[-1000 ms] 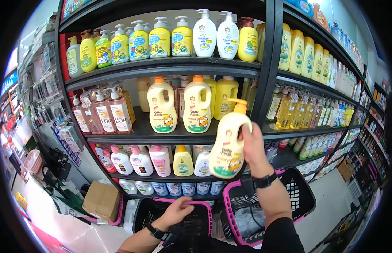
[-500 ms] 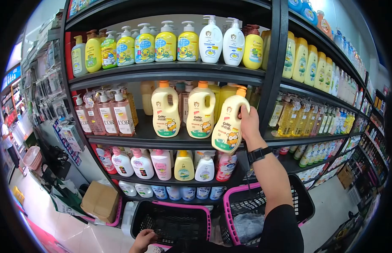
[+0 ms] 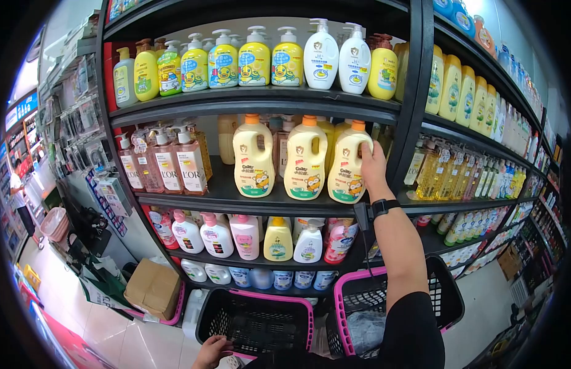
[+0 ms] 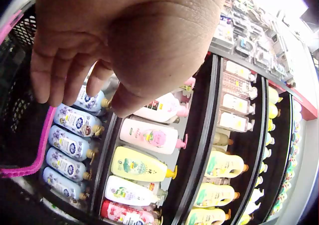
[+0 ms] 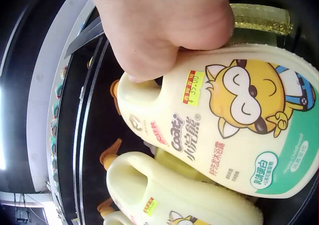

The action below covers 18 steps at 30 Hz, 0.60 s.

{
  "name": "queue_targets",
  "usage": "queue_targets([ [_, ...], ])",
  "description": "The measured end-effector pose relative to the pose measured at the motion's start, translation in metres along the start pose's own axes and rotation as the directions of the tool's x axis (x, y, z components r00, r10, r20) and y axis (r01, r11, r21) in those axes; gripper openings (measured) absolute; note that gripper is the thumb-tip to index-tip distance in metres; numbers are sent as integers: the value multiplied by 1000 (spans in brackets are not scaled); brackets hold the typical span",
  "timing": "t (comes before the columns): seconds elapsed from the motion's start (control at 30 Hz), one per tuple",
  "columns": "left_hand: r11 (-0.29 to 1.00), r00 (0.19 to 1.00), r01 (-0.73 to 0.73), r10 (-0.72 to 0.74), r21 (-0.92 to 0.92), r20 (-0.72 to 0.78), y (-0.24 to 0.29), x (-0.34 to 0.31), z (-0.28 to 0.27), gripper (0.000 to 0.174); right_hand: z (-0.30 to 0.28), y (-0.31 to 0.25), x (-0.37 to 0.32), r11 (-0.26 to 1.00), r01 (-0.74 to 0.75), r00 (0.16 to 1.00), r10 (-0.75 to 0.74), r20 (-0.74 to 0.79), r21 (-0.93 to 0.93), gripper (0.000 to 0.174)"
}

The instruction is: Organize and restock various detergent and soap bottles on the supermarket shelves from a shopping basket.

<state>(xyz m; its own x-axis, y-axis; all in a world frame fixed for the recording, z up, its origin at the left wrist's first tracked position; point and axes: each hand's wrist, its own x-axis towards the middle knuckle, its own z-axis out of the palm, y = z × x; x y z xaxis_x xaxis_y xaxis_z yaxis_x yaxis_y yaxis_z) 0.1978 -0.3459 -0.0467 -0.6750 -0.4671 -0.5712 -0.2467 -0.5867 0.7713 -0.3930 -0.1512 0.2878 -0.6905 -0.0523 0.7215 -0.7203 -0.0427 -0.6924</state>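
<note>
A cream pump bottle with an orange top [image 3: 344,172] stands on the middle shelf at the right end of a row. My right hand [image 3: 375,172] grips it by its loop handle; in the right wrist view the thumb side of the hand [image 5: 159,30] lies over the handle of the bottle [image 5: 199,120]. Two matching bottles, one at the centre [image 3: 305,163] and one further left [image 3: 253,160], stand beside it, fronts outward. Low over the near rim of a black basket [image 3: 261,292], my left hand [image 3: 213,353] hangs with relaxed fingers and nothing in them.
A second pink-rimmed basket [image 3: 339,301] holds a clear plastic bag [image 3: 366,329]. Pink L'OR pump bottles [image 3: 169,169] stand left on the same shelf. Yellow duck bottles [image 3: 255,61] line the shelf above; lotion bottles [image 3: 244,237] fill the one below. A cardboard box [image 3: 153,288] sits lower left.
My right hand has carried the bottle from in front of the shelf back onto it, upright in line with the other two. My left hand has dropped lower, towards the near edge.
</note>
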Motion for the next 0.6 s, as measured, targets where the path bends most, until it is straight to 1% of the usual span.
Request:
queue_targets([
  [0.13, 1000, 1000, 4, -5, -29, -16, 0, -1, 2, 22, 2, 1, -2, 996, -32, 999, 32, -4, 82, 35],
  [0.23, 999, 1000, 6, -7, -46, -20, -2, 7, 4, 21, 3, -9, -9, 993, -96, 995, 93, -44, -72, 34],
  [0.33, 999, 1000, 4, -5, -48, -15, -2, 6, 6, 21, 5, -4, -14, 994, -108, 993, 107, -42, -13, 33],
  [0.43, 999, 1000, 8, -8, -39, -13, -2, 6, 6, 22, 2, -8, -14, 994, -47, 999, 44, -31, -94, 32],
  [0.53, 999, 1000, 3, -4, -35, -22, 2, 4, 7, 23, 2, 0, -9, 996, -73, 997, 72, -32, -46, 32],
  [0.6, 999, 999, 3, -4, -36, -35, 2, 2, 7, 24, 0, 2, -7, 995, -78, 997, 77, -19, -62, 33],
])
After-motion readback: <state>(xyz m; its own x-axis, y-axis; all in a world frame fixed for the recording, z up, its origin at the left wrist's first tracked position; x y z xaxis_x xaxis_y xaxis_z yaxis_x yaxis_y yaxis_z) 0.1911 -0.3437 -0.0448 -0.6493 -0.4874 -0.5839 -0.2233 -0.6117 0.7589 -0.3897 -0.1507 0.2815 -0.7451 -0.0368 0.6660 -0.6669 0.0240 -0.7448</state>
